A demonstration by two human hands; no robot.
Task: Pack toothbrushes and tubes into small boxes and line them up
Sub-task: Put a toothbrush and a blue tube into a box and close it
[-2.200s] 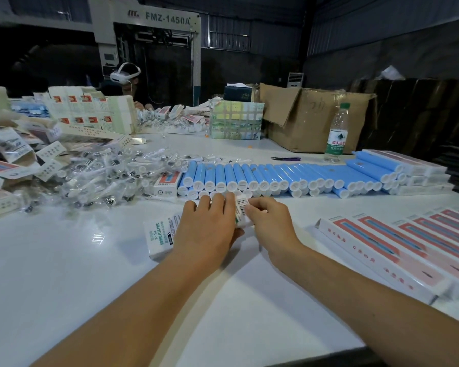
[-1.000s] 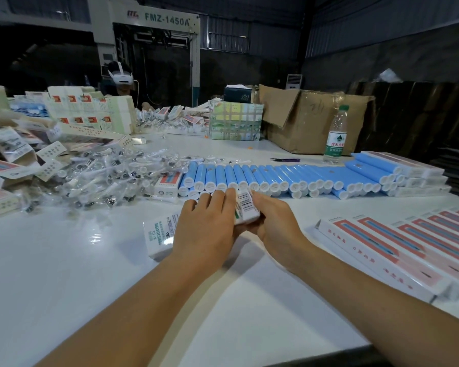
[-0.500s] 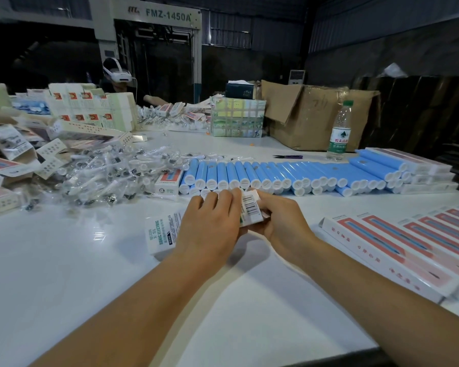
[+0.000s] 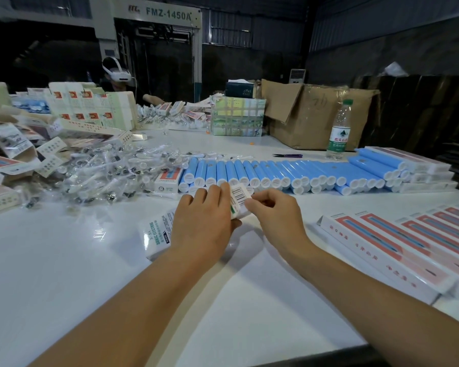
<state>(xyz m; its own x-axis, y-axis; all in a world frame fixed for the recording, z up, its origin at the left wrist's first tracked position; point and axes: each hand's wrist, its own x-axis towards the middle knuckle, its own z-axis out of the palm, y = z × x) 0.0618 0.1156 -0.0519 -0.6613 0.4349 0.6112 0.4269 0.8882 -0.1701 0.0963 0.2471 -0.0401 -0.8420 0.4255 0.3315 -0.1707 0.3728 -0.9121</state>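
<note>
White small box (image 4: 157, 235) lies on the counter (image 4: 64, 260) under the left hand (image 4: 202, 226), which grips it; the right hand (image 4: 274, 213) pinches its barcoded end flap.

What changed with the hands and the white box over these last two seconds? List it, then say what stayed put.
The right end of the white box has been tilted up off the table, barcode flap now facing the camera. The right hand has shifted from the box end to pinching that flap. The left hand still lies over the box. The blue tubes, packed boxes and water bottle are unchanged.
</note>
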